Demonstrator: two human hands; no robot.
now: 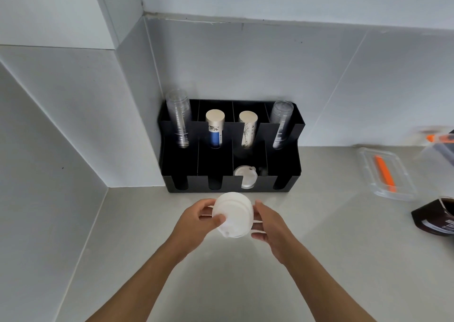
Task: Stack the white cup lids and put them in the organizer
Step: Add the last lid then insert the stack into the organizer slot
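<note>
A stack of white cup lids (233, 213) is held above the counter between both hands, tilted with its top toward me. My left hand (200, 219) grips its left side, thumb on the front. My right hand (266, 223) cups its right side. Just beyond stands the black organizer (172, 174), pushed into the wall corner. Its front row has four slots; the third from the left holds translucent lids (245, 175). The other front slots look dark and I cannot see anything in them.
The organizer's back row holds two stacks of clear cups (179, 117) and two stacks of paper cups (215, 127). On the right of the grey counter lie a clear container lid with an orange strip (384, 171) and a dark brown jug (439, 216).
</note>
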